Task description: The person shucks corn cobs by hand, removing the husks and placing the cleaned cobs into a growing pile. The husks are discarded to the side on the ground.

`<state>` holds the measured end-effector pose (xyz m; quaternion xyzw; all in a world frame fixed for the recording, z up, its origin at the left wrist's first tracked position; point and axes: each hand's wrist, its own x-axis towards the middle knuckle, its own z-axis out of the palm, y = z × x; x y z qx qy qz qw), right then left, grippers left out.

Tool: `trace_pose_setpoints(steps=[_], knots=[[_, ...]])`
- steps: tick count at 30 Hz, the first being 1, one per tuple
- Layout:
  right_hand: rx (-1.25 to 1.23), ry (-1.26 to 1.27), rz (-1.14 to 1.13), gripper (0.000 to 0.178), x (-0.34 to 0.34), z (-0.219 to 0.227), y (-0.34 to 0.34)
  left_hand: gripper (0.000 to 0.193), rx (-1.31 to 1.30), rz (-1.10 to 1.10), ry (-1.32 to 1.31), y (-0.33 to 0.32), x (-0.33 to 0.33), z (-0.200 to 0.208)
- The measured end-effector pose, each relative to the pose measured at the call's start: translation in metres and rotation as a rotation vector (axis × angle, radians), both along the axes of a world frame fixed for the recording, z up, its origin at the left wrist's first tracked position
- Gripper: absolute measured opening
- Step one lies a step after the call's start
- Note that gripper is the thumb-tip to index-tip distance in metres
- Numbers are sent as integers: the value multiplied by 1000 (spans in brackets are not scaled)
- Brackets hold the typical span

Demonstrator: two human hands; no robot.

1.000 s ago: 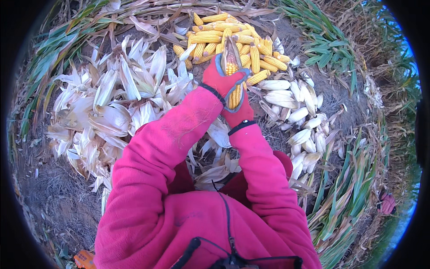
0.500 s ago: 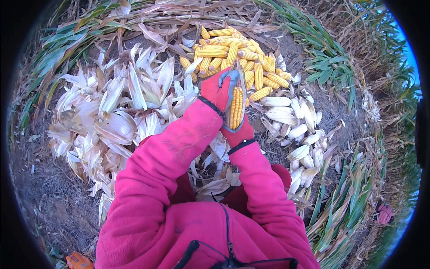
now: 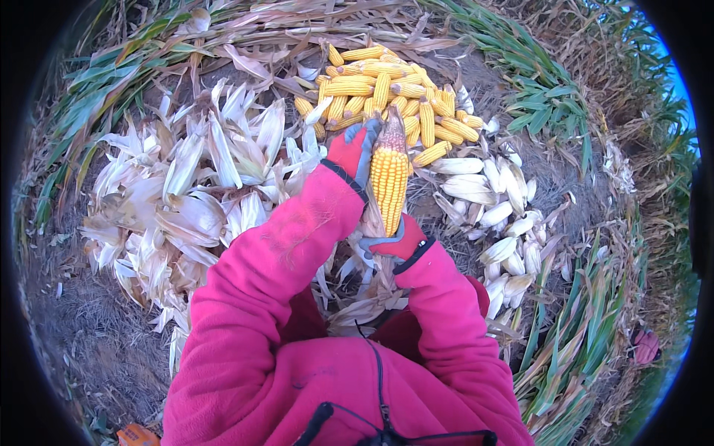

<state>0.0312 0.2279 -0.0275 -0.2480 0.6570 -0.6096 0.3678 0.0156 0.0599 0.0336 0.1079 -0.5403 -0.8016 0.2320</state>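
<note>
Upright in front of me is an ear of corn (image 3: 389, 186), its yellow kernels bare and its dark, dry silk end pointing away. My right hand (image 3: 404, 239), in a red and grey glove, is closed around the lower end, where pale husk (image 3: 383, 273) hangs down below the grip. Along the upper left side of the ear my left hand (image 3: 355, 154), gloved the same way, is pressed against it with bent fingers. Part of its fingers is hidden behind the ear.
Beyond my hands lies a heap of husked yellow corn (image 3: 372, 85). Loose pale husks (image 3: 186, 201) are piled at left. Ears still in husk (image 3: 506, 215) lie at right. Green and dry stalks (image 3: 543, 97) ring the place, and an orange object (image 3: 137, 435) sits at lower left.
The husk has come down off the ear, baring more kernels and the silk end. My right hand has moved lower, to the base; my left has shifted slightly left.
</note>
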Motion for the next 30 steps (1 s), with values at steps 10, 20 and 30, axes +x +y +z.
trace_pose_setpoints(steps=[10,20,30], knots=[[41,-221,312,69,5,-5,8,56,202,-779,284,-17,10,11],[-123,57,369,70,-2,-11,1,45,425,-598,115,-4,23,19],[83,204,119,86,8,-55,-18,43,381,-182,-11,-1,17,19]])
